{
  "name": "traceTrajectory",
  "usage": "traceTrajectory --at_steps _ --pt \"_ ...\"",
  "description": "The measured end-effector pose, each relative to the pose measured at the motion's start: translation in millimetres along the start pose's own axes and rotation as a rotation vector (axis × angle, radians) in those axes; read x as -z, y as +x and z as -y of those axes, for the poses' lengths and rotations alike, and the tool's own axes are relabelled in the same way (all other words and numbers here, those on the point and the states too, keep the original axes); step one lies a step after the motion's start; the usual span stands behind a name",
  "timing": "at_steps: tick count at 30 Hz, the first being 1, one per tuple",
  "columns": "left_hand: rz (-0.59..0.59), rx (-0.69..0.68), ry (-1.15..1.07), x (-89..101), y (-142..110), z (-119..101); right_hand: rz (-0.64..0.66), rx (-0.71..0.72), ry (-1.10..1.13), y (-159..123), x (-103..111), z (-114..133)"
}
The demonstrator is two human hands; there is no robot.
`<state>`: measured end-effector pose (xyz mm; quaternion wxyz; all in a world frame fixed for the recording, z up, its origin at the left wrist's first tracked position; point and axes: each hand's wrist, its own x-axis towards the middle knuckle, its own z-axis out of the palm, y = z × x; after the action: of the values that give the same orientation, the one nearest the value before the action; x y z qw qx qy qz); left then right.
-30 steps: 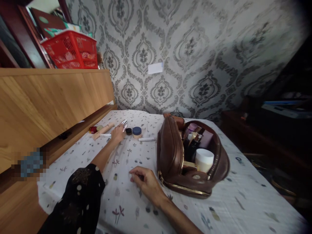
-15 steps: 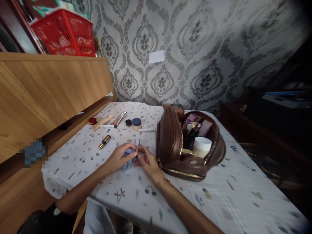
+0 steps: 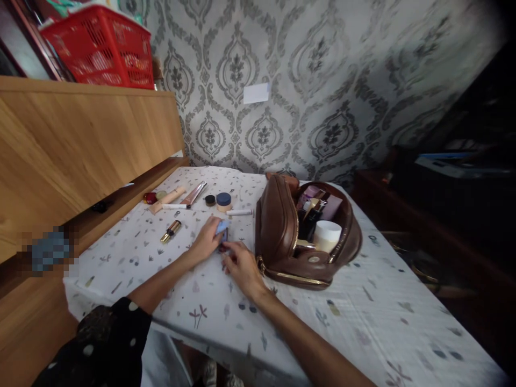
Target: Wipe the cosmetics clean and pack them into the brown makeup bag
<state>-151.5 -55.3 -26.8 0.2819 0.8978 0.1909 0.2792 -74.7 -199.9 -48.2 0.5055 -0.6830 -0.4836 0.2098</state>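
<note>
My left hand (image 3: 205,241) is closed around a light blue cloth (image 3: 222,226), which it presses over a small slim cosmetic container (image 3: 224,235). Most of that container is hidden by fingers and cloth, so its exact kind does not show. My right hand (image 3: 243,267) has its thumb and fingertips bent together at the container's lower end, close to the table. Just right of my hands stands an open brown cosmetic bag (image 3: 276,226), with a white jar (image 3: 327,236) and several make-up items inside. A black-and-gold tube (image 3: 171,231) lies to the left.
Behind my hands lie a blue-lidded jar (image 3: 223,201), a small black pot (image 3: 210,200), a white pen-like stick (image 3: 239,213) and several tubes (image 3: 195,194). A wooden cabinet (image 3: 92,129) borders the patterned tablecloth (image 3: 290,322) on the left. A red basket (image 3: 100,48) stands on top.
My left hand has moved up and slightly forward, bringing the blue cloth from its palm over the container's top. The right hand stays low at the container. The whole view has shifted slightly.
</note>
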Motion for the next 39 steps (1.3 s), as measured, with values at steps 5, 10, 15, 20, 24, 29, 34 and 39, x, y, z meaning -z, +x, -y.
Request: traceTrajectory --at_steps 5,10,15,20,24,29,34,39 --pt "0.082 -0.073 -0.002 -3.2 -4.1 2.7 0.011 0.057 -0.184 3.2 2.5 8.7" --pt "0.092 -0.074 0.036 2.7 -5.5 4.4 -0.008 0.013 -0.311 10.0 4.6 15.9" --pt "0.133 -0.096 0.071 10.7 -10.0 -0.4 -0.098 -0.036 -0.220 12.9 1.0 11.7" --pt "0.316 -0.158 -0.077 32.9 -7.4 -0.3 -0.113 -0.124 -0.167 13.4 1.9 8.1" --pt "0.619 -0.018 -0.386 52.0 -0.7 12.3 -0.074 -0.101 -0.220 13.7 1.8 6.3" --pt "0.477 0.161 -0.470 53.7 1.8 26.8 -0.067 -0.069 -0.320 11.4 1.1 12.6" --pt "0.186 -0.099 -0.106 43.9 0.2 29.5 0.013 -0.092 -0.571 7.0 -0.2 25.7" --pt "0.457 -0.197 0.068 45.6 -3.1 28.6 0.011 -0.116 -0.657 6.4 -1.1 30.3"
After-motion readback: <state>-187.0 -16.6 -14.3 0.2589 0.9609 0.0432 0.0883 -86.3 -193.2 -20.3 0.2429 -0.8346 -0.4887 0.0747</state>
